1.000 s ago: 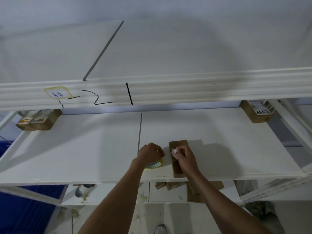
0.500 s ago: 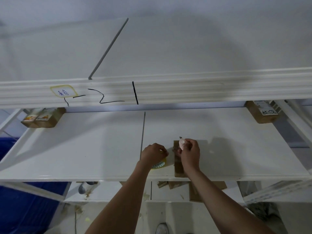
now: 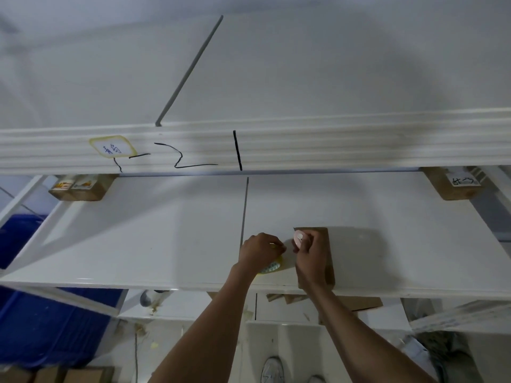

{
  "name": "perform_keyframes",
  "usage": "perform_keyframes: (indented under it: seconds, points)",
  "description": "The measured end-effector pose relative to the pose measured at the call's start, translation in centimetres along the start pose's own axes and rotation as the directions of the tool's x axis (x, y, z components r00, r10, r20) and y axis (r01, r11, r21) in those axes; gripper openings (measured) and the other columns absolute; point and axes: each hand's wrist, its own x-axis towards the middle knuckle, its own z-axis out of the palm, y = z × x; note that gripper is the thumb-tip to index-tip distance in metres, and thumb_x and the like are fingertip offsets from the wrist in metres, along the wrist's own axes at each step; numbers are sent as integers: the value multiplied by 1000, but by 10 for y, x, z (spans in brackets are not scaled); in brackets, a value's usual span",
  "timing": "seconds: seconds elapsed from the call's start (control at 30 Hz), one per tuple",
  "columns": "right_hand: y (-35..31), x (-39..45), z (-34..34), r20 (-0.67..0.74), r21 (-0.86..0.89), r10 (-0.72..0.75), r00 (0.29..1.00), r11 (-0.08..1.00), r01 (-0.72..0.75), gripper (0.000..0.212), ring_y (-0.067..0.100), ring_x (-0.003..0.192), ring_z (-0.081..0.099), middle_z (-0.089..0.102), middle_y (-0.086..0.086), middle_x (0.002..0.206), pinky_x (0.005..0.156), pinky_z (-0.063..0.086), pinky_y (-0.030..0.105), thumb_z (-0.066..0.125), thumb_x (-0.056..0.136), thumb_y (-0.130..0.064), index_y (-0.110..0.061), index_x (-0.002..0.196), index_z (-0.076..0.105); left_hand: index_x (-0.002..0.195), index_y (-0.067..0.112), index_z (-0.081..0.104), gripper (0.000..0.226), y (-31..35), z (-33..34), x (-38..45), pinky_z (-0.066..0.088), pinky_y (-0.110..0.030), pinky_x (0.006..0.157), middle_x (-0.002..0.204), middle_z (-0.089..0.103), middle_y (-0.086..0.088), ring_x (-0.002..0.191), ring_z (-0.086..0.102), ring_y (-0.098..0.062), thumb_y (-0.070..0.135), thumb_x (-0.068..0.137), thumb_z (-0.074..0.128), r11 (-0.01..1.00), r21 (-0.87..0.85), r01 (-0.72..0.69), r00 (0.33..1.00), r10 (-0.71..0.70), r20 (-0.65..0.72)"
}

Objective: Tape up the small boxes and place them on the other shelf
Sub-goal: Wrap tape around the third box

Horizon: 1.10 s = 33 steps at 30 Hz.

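Small box half hidden by right hand, tape roll — mostly covered

Brown box, yellowish tape roll (patterned core); white shelf, blue bin

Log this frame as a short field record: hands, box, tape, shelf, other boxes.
left hand: grips the tape roll, fingers curled over it
right hand: holds a small pink cutter over the box
box: brown, lies flat on the shelf near its front edge, partly under the right hand
tape roll: yellowish, on the shelf just left of the box
shelf: white, seam down the middle
other boxes: labelled boxes at back left, one at back right
tape on box: cannot tell
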Motion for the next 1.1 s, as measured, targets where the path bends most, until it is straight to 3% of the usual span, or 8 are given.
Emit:
perform_keyframes:
  seconds: [0.23,0.4,0.63,0.77,0.9,1.0,1.1]
  points:
    - [2,4,-1,-40,-1,-11,999,1000,11,10,7,87,54,58,1,100,70,43,1,48,104,-10,-8,108,57,106,34,76,24,1,-1,-3,44,-22,69,106,74,7,83,59,-13,46,91,61,999,-39,32,999,-32,-3]
    - [2,2,1,-24,10,11,1000,1000,-10,7,14,91,57,58,1,100,72,43,8,52,103,-13,-11,109,55,109,33,76,24,5,-5,-7,46,-23,68,111,71,9,88,60,-13,43,92,61,994,-89,60,998,-59,19]
    - [-1,4,0,-40,18,44,998,999,-43,6,14,91,56,57,1,101,65,44,4,53,103,-8,-8,108,56,97,35,79,18,7,1,-15,47,-21,64,97,72,14,85,63,-10,39,89,64,963,-230,138,989,-144,-11]
    - [1,7,1,-50,41,87,995,996,-85,12,18,95,56,59,5,106,65,40,5,60,98,-9,-5,109,57,89,26,82,12,-24,-16,-24,58,-30,77,89,77,8,83,69,-12,33,83,74,855,-468,226,955,-290,-69]
    - [-1,8,3,-47,141,161,986,978,-153,11,23,101,62,61,9,111,71,51,18,56,99,-8,-4,110,57,87,24,82,9,-36,-24,-39,52,-25,66,91,76,4,75,65,-10,27,85,73,771,-598,218,947,-316,-62]
    - [-7,16,-1,29,416,363,931,843,-342,13,27,100,67,60,14,117,71,62,26,50,101,-4,0,111,57,87,19,81,7,-22,-20,-46,53,-23,73,90,75,7,85,67,-9,21,86,75,625,-755,199,934,-354,-47]
    - [-18,26,-14,113,572,507,854,670,-473,13,19,69,70,66,17,105,70,63,40,62,95,-3,1,108,63,92,12,81,8,-6,-18,-51,52,-19,68,89,75,6,82,68,-11,14,88,74,492,-857,157,935,-353,-32]
